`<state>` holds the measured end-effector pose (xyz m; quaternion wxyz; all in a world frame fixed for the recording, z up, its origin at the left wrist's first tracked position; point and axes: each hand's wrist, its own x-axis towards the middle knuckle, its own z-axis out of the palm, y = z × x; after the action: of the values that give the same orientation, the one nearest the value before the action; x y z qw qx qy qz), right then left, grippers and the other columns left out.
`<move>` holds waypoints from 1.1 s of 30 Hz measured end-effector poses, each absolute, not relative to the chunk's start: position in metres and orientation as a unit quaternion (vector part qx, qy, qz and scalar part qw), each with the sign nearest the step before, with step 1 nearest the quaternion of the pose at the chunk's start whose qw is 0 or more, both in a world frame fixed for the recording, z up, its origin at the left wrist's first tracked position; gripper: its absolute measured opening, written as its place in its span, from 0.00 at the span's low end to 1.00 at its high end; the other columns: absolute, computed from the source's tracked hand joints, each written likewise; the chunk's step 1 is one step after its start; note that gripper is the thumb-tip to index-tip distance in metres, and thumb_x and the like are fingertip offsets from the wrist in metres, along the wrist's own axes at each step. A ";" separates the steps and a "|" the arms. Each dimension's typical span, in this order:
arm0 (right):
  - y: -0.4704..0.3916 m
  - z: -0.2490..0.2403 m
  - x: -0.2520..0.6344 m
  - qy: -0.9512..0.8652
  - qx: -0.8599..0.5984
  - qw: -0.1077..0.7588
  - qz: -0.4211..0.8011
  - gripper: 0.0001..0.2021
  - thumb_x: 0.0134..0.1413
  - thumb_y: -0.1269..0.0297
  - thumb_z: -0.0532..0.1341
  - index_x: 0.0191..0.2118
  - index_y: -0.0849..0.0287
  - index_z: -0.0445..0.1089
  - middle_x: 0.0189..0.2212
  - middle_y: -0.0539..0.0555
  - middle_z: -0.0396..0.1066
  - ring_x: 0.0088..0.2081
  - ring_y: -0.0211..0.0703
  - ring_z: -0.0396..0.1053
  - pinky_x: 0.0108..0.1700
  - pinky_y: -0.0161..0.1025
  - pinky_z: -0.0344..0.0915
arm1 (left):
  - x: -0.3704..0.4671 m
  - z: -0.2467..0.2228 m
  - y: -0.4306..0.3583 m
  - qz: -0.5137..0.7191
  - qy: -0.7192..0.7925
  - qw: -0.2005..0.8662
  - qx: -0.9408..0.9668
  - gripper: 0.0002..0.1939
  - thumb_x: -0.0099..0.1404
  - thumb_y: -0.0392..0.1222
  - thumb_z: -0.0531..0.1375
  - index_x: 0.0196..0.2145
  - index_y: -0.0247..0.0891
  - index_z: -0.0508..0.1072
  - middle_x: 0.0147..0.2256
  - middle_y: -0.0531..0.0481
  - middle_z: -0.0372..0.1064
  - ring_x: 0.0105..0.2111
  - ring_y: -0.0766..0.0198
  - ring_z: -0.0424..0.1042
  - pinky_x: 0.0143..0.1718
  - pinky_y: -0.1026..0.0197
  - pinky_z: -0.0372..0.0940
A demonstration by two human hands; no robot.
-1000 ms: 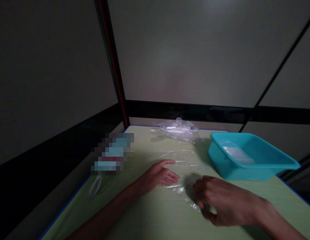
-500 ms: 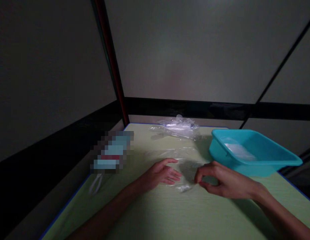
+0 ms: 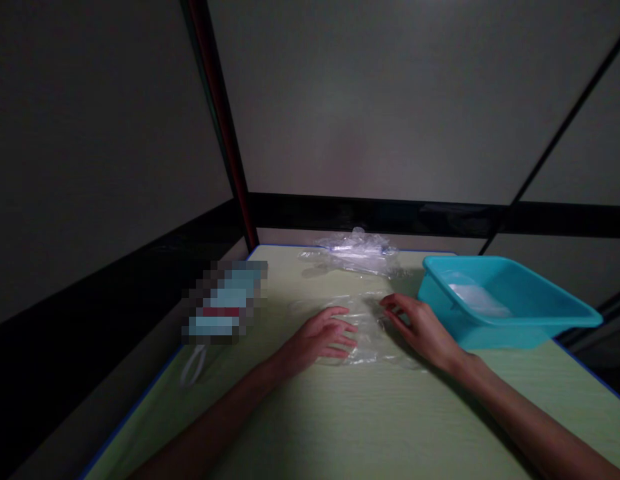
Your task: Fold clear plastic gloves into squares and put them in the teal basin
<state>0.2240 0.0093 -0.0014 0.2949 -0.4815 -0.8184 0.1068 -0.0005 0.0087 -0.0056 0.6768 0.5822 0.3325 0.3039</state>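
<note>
A clear plastic bag (image 3: 365, 347) lies spread flat on the pale green table. My left hand (image 3: 323, 340) rests on its left part, fingers spread and holding nothing. At the bag's upper right, the thumb and fingertips of my right hand (image 3: 415, 323) come together in a pinch at the film. The thin film between those fingertips is hard to make out.
A turquoise basin (image 3: 540, 333) stands at the right with a white packet (image 3: 477, 300) inside. Crumpled clear plastic (image 3: 360, 253) lies at the table's back edge. A blurred-out item (image 3: 225, 303) with a white loop (image 3: 193, 365) is at the left. Walls rise behind and left.
My right hand has moved from the bag's lower right edge up and away to its upper right. The lower right part lies flatter now. My left hand's fingers have spread a little.
</note>
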 end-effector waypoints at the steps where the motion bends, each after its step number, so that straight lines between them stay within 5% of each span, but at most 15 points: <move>1: 0.010 -0.002 0.224 -0.821 -0.476 0.303 0.091 0.10 0.55 0.68 0.48 0.40 0.61 0.62 0.37 0.57 0.68 0.38 0.43 0.66 0.39 0.40 0.63 | -0.001 -0.005 0.008 0.321 0.333 0.640 0.613 0.20 0.59 0.48 0.53 0.47 0.36 0.57 0.46 0.39 0.62 0.41 0.58 0.67 0.41 0.54 0.62; 6: 0.004 0.002 0.218 -0.883 -0.412 0.217 0.064 0.19 0.57 0.66 0.45 0.54 0.60 0.53 0.53 0.57 0.56 0.54 0.44 0.53 0.54 0.46 0.52 | -0.006 0.003 -0.005 0.291 0.291 0.331 0.849 0.18 0.62 0.39 0.49 0.50 0.37 0.60 0.53 0.45 0.56 0.52 0.60 0.55 0.53 0.56 0.51; 11: -0.001 -0.004 0.215 -0.921 -0.370 0.097 0.074 0.25 0.59 0.58 0.43 0.60 0.58 0.38 0.59 0.55 0.37 0.59 0.45 0.37 0.58 0.49 0.38 | -0.010 0.006 -0.014 0.109 0.194 0.182 0.958 0.28 0.61 0.42 0.50 0.57 0.34 0.47 0.59 0.45 0.39 0.58 0.60 0.40 0.57 0.56 0.40; 18: 0.001 -0.013 0.219 -0.924 -0.369 0.039 0.089 0.27 0.59 0.54 0.40 0.60 0.59 0.31 0.60 0.55 0.30 0.59 0.43 0.32 0.58 0.47 0.34 | -0.011 0.005 -0.014 0.035 0.197 0.144 0.969 0.31 0.62 0.49 0.49 0.58 0.33 0.44 0.59 0.44 0.35 0.58 0.60 0.37 0.57 0.56 0.37; 33: 0.001 -0.013 0.219 -0.924 -0.363 0.060 0.108 0.27 0.59 0.55 0.42 0.60 0.59 0.32 0.60 0.56 0.32 0.59 0.43 0.32 0.58 0.48 0.35 | -0.017 0.007 -0.014 0.082 0.192 0.149 0.967 0.32 0.60 0.51 0.51 0.58 0.38 0.45 0.59 0.45 0.36 0.58 0.56 0.39 0.56 0.55 0.42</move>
<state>0.2191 0.0007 -0.0126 0.0596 -0.3625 -0.9238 0.1080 -0.0174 -0.0143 0.0065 0.1485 0.9666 0.1920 0.0817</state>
